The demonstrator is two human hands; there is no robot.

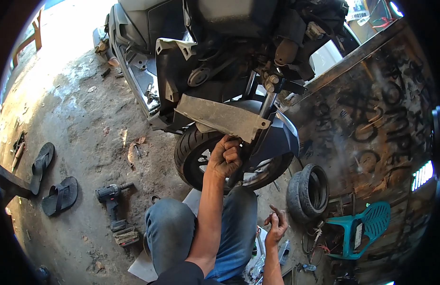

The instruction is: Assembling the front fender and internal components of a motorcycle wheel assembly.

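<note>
In front of me stands a motorcycle with its front end partly stripped. My left hand [225,156] is raised to the front wheel, just under a dusty grey panel [220,115]. Its fingers are curled closed; what they grip, if anything, is hidden. Behind this hand are the black front tyre [184,154] and the dark blue front fender [276,142]. Lower down to the right, my right hand [276,227] hangs in the air beside my knee. Its fingers are loosely bent and apart, with nothing seen in them.
A cordless impact wrench [114,202] lies on the rough floor to the left, near two black sandals [61,195]. Two loose tyres [301,194] lean together at the right, before a teal plastic chair [350,228] and a dark wall [372,123]. Bottles [285,249] stand near my right arm.
</note>
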